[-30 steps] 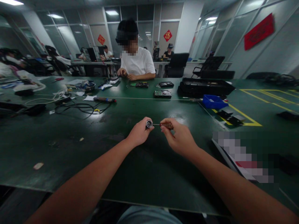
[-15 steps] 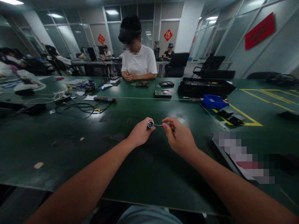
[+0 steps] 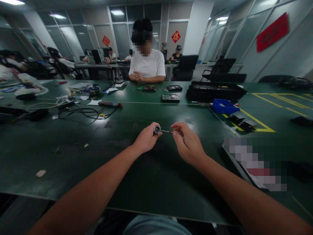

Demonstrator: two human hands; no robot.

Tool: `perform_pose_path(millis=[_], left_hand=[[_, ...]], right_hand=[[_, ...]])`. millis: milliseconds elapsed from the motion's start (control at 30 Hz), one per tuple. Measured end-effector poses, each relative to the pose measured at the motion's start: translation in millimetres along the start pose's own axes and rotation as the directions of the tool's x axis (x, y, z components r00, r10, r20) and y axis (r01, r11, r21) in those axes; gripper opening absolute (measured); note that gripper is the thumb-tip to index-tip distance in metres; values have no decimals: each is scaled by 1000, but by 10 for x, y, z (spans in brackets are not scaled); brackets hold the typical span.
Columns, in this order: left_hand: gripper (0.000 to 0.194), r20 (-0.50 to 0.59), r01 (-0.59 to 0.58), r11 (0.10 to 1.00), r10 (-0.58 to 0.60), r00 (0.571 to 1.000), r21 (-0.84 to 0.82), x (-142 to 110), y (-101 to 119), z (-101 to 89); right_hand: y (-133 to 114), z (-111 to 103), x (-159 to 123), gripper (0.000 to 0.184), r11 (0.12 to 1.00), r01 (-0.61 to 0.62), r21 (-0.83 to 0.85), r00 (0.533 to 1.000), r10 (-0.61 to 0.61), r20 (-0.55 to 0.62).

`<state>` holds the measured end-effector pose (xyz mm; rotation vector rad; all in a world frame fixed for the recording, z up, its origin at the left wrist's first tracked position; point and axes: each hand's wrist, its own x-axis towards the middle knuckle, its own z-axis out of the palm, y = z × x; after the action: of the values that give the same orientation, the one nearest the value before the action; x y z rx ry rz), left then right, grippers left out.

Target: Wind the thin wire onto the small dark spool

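Observation:
My left hand (image 3: 146, 139) is closed around a small round metal part (image 3: 156, 129), with its open end facing right. My right hand (image 3: 187, 143) pinches a thin screwdriver (image 3: 171, 132) with a red handle; its tip points into the metal part. Both hands hover just above the dark green table (image 3: 97, 156), near its middle.
A person in a white shirt (image 3: 146, 67) sits across the table with hands together. Circuit boards (image 3: 170, 98), a black tray (image 3: 215, 90), a blue bin (image 3: 223, 106) and tangled cables (image 3: 83, 112) lie beyond my hands. A blurred flat item (image 3: 254, 163) lies at the right.
My hands stay almost in place; the fingers of the right hand have shifted slightly on the screwdriver. The person opposite has sat up and drawn the hands together.

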<state>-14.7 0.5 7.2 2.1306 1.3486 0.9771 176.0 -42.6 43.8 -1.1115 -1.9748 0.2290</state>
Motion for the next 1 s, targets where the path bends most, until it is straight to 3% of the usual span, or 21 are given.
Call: perform_pose_path(millis=[200, 500, 700, 867, 1000], left_hand=[[16, 11, 6, 1000, -6, 1000, -18, 1, 2, 12], [15, -37, 2, 999, -4, 999, -32, 16, -29, -1], [16, 23, 4, 1000, -4, 1000, 10, 3, -13, 33], [16, 21, 13, 1000, -13, 1000, 25, 8, -9, 26], [15, 27, -39, 997, 37, 999, 59, 12, 20, -19]], right_hand=[[-18, -6, 23, 21, 993, -97, -72, 995, 99, 20], [4, 26, 5, 27, 996, -26, 87, 998, 20, 61], [59, 88, -37, 19, 967, -94, 236, 986, 123, -110], [120, 142, 19, 19, 850, -212, 482, 952, 291, -94], [195, 147, 100, 20, 658, -277, 700, 899, 435, -52]])
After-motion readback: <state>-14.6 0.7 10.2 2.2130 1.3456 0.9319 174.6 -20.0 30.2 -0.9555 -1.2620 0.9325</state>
